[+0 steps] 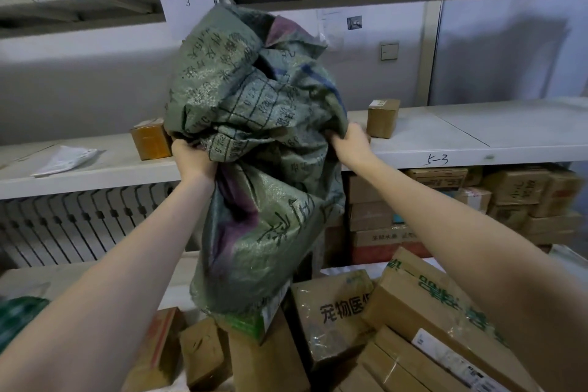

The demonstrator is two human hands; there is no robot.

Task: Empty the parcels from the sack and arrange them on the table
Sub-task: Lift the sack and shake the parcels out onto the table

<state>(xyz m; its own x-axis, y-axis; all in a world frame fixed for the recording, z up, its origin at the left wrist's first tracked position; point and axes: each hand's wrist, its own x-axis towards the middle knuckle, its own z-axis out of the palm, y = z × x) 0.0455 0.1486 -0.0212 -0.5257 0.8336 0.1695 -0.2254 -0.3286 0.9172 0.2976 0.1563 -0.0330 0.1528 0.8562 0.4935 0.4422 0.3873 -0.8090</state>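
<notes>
A green woven sack [254, 149] with black printed characters hangs upside down in the middle of the view. My left hand [191, 157] grips its bunched fabric on the left side, my right hand [351, 143] grips it on the right. The sack's mouth hangs low over a pile of cardboard parcels [331, 321] at the bottom. A green-and-white box [254, 321] pokes out from under the mouth. More brown parcels [439, 305] lie to the right, and smaller ones [203, 353] to the left.
A grey shelf [477, 137] runs behind the sack, carrying two small brown boxes [382, 118] [149, 141] and a white mailer [63, 161]. Stacked cartons [525, 197] fill the space under the shelf at right. A radiator [79, 223] sits at left.
</notes>
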